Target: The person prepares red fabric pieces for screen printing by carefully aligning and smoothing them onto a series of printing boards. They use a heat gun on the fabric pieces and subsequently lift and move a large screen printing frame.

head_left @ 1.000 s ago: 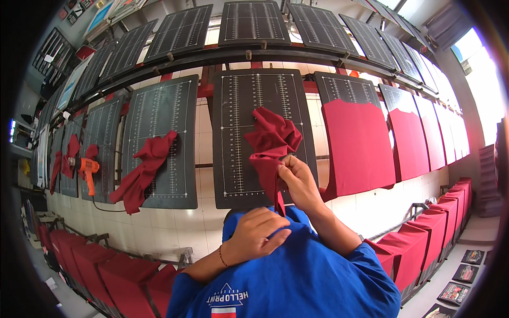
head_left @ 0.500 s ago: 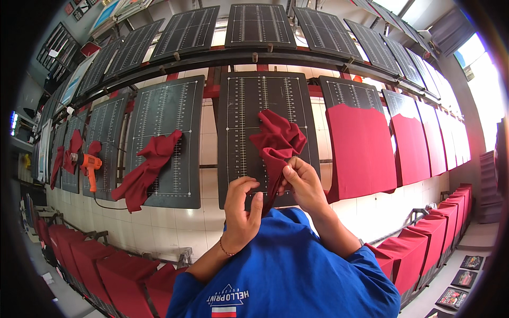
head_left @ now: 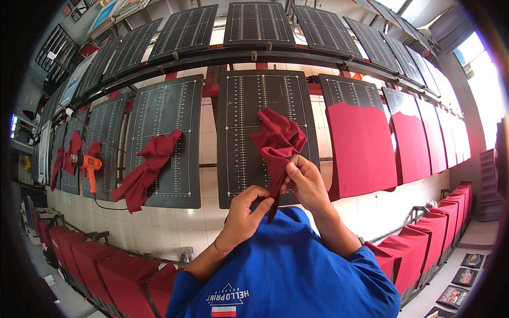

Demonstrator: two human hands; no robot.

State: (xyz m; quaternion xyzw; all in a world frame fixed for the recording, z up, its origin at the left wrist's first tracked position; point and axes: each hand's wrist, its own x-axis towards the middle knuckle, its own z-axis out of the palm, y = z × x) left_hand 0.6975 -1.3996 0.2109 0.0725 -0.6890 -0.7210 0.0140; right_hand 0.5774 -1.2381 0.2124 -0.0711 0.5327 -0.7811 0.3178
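We look down on a crumpled red cloth (head_left: 278, 139) near the centre of the frame, its bunched upper part resting on a black board (head_left: 241, 106) marked with white ruled scales. The cloth narrows downward into a twisted tail that hangs toward our blue shirt (head_left: 281, 265), which fills the bottom centre. Our right hand (head_left: 308, 185), just right of centre, pinches the narrow part between thumb and bent fingers. Our left hand (head_left: 241, 216), lower and to the left, wears a thin bracelet (head_left: 222, 249) at the wrist; its thumb and fingers stand narrowly apart with their tips against the tail, and we cannot tell whether they grip it.

At left of the frame, another crumpled cloth (head_left: 151, 163) lies on the neighbouring board (head_left: 172, 106), and farther left sits an orange heat gun (head_left: 91, 168). Right of centre, a smooth red fabric piece (head_left: 361, 146) covers most of its board. Similar dark boards (head_left: 258, 24) line the top, and red-draped boards (head_left: 124, 275) fill the lower left.
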